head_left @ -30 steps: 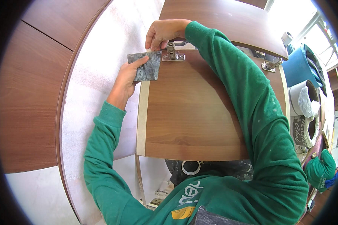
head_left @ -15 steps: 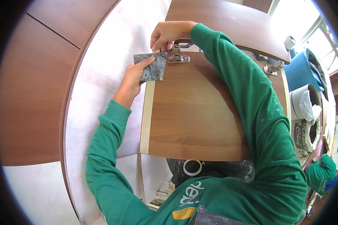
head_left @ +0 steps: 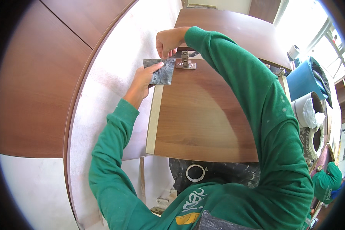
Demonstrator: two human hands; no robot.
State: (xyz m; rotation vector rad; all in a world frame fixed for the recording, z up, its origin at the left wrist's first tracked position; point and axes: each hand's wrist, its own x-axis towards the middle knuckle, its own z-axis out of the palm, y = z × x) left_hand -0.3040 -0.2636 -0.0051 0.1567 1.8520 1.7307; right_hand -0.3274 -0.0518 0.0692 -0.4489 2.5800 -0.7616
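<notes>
My left hand [head_left: 142, 81] grips a square, grey-smeared flat plate [head_left: 164, 74], thumb on its upper face and fingers underneath. Just above the plate's far edge, my right hand [head_left: 169, 41] bends down with its fingers drawn together; anything in them is hidden. Close to the right of both hands, a metal cabinet hinge [head_left: 185, 60] is mounted on a brown wood-grain cabinet panel [head_left: 203, 122]. The panel's pale front edge strip [head_left: 154, 119] runs below the plate.
Brown door panels [head_left: 38, 96] stand at the left, beside a whitish surface [head_left: 103, 92]. Another brown panel [head_left: 234, 32] lies beyond. At right are a blue bin [head_left: 304, 78], a white bucket [head_left: 304, 109] and a person in green [head_left: 327, 184]. A tape roll [head_left: 195, 173] hangs at my waist.
My right hand has come down closer to the plate's far edge. The whole view has shifted slightly, and my left hand still holds the plate.
</notes>
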